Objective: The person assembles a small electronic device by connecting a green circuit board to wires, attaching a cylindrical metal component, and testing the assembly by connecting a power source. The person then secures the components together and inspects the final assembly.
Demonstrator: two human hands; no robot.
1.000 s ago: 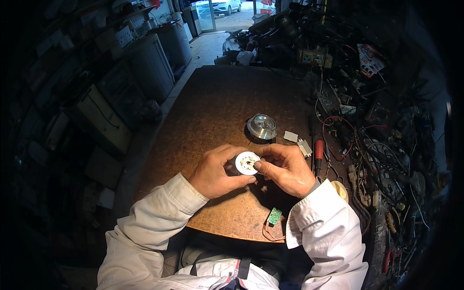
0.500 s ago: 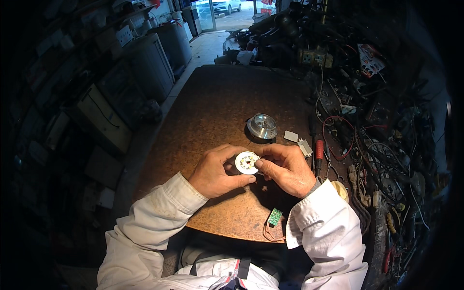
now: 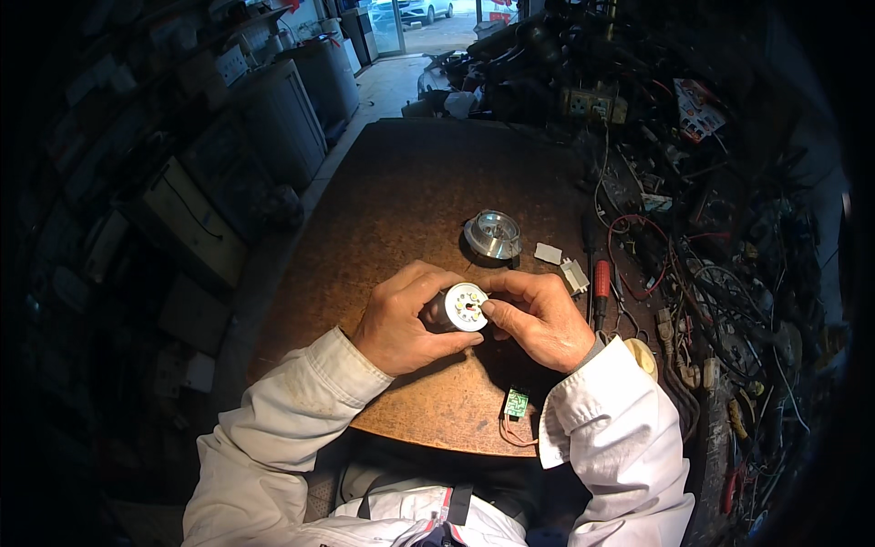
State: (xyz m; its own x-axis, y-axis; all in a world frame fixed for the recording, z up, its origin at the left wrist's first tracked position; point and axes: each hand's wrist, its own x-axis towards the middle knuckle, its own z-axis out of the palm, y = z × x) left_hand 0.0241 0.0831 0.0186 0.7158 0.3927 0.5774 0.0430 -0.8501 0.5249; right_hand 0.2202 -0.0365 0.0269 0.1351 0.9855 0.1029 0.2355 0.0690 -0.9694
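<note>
Between my two hands, above the near half of the wooden table (image 3: 410,196), is a round white LED lamp module (image 3: 466,310) with several yellowish LEDs on its face. My left hand (image 3: 407,319) is closed around its left side, with the thumb beneath. My right hand (image 3: 540,319) pinches its right edge between thumb and fingers; the far fingers are partly hidden. A small green circuit board (image 3: 517,402) with brownish wires lies at the near table edge, by my right cuff. Beyond my hands stands a round metal lamp housing (image 3: 493,237) with a clear front.
Right of the housing lie a flat white cover (image 3: 548,252) and a small white box (image 3: 573,275). A red-handled screwdriver (image 3: 602,284) lies beside them. Tangled cables, tools and parts crowd the right side. Appliances (image 3: 278,109) line the left, below the table.
The lamp module has tilted slightly in my hands, showing more of its side. The green circuit board has turned a little, its wires shifting with it. Both hands stay closed on the module.
</note>
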